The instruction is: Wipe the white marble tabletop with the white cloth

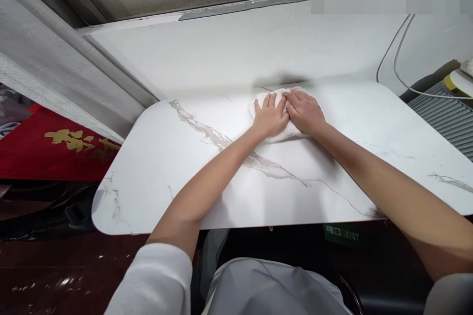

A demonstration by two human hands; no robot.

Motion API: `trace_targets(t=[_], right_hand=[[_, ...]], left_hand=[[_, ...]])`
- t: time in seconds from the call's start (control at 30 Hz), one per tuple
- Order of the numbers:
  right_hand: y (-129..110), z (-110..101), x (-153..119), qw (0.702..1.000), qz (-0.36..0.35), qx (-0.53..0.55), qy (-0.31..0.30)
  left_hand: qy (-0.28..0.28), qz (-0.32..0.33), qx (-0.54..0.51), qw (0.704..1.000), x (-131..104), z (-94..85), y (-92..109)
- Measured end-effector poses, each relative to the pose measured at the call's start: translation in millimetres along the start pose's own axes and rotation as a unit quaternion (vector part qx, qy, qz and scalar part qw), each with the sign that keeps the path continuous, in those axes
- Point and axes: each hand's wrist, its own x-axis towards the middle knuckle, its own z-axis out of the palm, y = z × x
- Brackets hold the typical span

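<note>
A folded white cloth (284, 133) lies flat on the white marble-patterned tabletop (148, 172), near its back edge. My left hand (271, 117) grips it from above, fingers bent over the cloth and pressed into it. Right beside it, my right hand (305, 112) also holds the cloth down, fingers together and pointing left. The two hands touch at the thumbs. Their palms and the cloth's underside are hidden.
A white wall (229, 59) rises behind the table. Grey cables (396, 59) hang at the back right, above a grey ridged object (443, 118). On the left are a pale frame post (74, 54) and a red cloth with gold characters (37, 145).
</note>
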Motion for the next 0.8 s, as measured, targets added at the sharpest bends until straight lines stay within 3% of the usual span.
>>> trace_targets(t=[0.2, 0.37, 0.47, 0.63, 0.8], right_hand=[[-16.5, -30.4, -77.4, 0.999, -0.028, -0.031, -0.015], [-27.2, -53.1, -149.0, 0.998, -0.038, -0.051, -0.006], [-32.2, -66.6, -182.1, 0.998, -0.025, -0.057, -0.015], [-26.1, -77.4, -196.8, 0.998, -0.001, -0.055, -0.029], [-2.3, -73.9, -167.1, 0.998, 0.022, -0.048, -0.041]], left_hand=[[0.011, -0.008, -0.001, 1.000, -72.5, 4.3, 42.3], [0.000, 0.065, 0.007, 0.998, -133.6, 6.1, 68.9], [-0.014, 0.106, 0.013, 0.994, -157.1, 4.4, 81.5], [-0.058, 0.128, 0.016, 0.990, -160.2, 1.6, 96.7], [-0.063, 0.117, -0.001, 0.991, -122.2, 7.8, 100.5]])
